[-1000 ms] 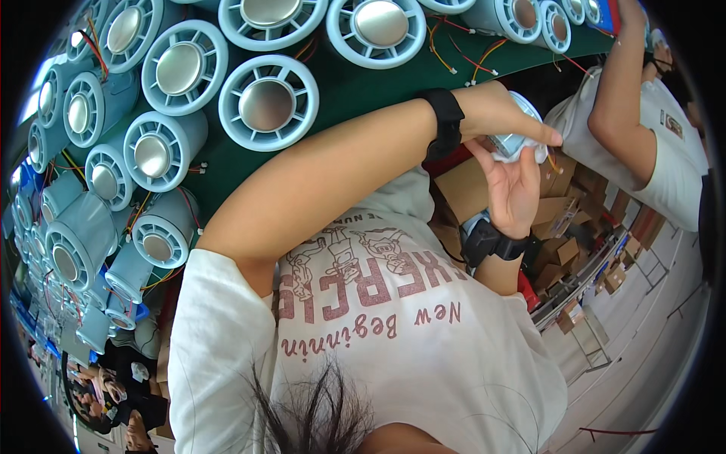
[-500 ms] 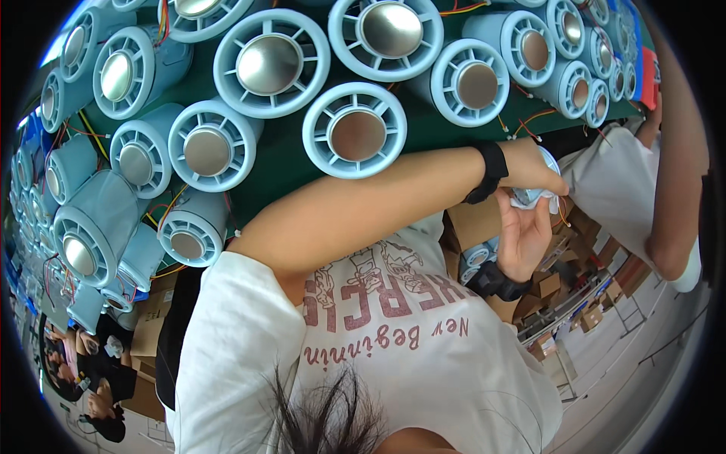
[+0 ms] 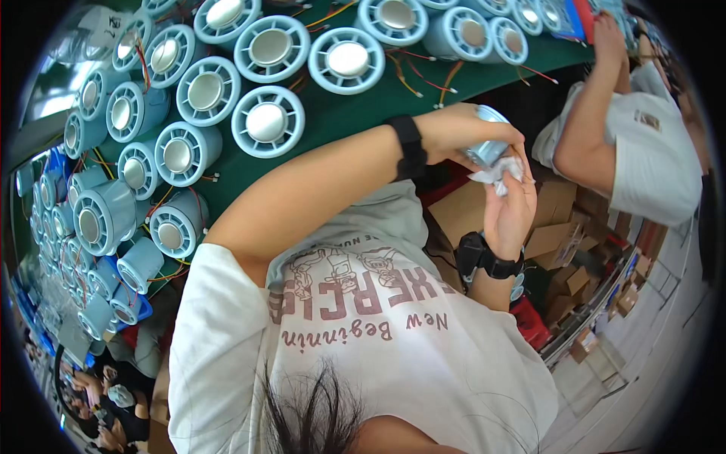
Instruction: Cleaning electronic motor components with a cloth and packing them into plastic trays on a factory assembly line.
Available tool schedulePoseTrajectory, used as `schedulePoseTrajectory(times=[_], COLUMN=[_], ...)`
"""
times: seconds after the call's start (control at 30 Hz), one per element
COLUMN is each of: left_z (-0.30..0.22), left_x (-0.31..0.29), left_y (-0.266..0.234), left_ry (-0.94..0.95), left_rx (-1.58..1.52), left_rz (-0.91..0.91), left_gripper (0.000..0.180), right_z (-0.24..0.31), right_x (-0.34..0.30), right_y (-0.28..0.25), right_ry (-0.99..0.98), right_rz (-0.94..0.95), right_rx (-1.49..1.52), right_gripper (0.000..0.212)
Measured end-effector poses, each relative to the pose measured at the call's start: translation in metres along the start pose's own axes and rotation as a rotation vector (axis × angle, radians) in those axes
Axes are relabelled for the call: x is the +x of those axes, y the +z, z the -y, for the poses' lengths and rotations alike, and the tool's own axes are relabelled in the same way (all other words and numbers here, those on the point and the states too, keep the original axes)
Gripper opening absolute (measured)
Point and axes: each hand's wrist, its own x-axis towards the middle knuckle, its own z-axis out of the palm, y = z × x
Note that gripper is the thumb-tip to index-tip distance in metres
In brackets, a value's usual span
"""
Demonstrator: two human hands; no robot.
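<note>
My left hand (image 3: pixel 457 130) reaches across to the right, its fingers closed round a light-blue cylindrical housing (image 3: pixel 488 150). Part of that housing is hidden by the fingers. Below it, my right hand (image 3: pixel 510 212) pinches a crumpled white cloth or tissue (image 3: pixel 499 174), which lies against the housing's lower side. Both wrists wear black bands. On the green table (image 3: pixel 333 113) stand many similar light-blue housings, such as a near one (image 3: pixel 268 122), with spoked rims and round silvery discs in the middle. Thin red, yellow and black wires with small plugs trail from several of them.
Beyond my hands on the right, a co-worker in a white shirt (image 3: pixel 658 159) has a hand at a red bin (image 3: pixel 581 21). Opened cardboard boxes (image 3: pixel 556 227) sit below, beside my right arm. Other people (image 3: pixel 121 405) are at the lower left.
The view has shifted, and the housings on the table look smaller. More of the held housing and the white cloth now shows between my hands. The co-worker's arm has swung away from the near right.
</note>
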Motion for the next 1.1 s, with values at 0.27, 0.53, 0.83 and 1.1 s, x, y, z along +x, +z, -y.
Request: schedulePoseTrajectory(times=[0.27, 0.53, 0.83, 1.1], left_z=[0.000, 0.009, 0.004, 0.012], left_x=[-0.091, -0.172, -0.248, -0.263], left_y=[0.050, 0.058, 0.043, 0.039], left_ry=[0.420, 0.698, 0.987, 1.143], left_rx=[0.932, 1.460, 0.988, 0.993], left_rz=[-0.308, -0.619, -0.640, -0.695], left_gripper=[0.044, 0.058, 0.107, 0.120], right_z=[0.069, 0.075, 0.074, 0.069], right_x=[-0.018, -0.040, -0.035, -0.030], right_y=[-0.019, 0.064, 0.104, 0.127], right_ry=[0.007, -0.556, -0.373, -0.625], right_rz=[0.434, 0.841, 1.086, 1.198], right_rx=[-0.524, -0.993, -0.706, -0.672], right_gripper=[0.041, 0.070, 0.072, 0.071])
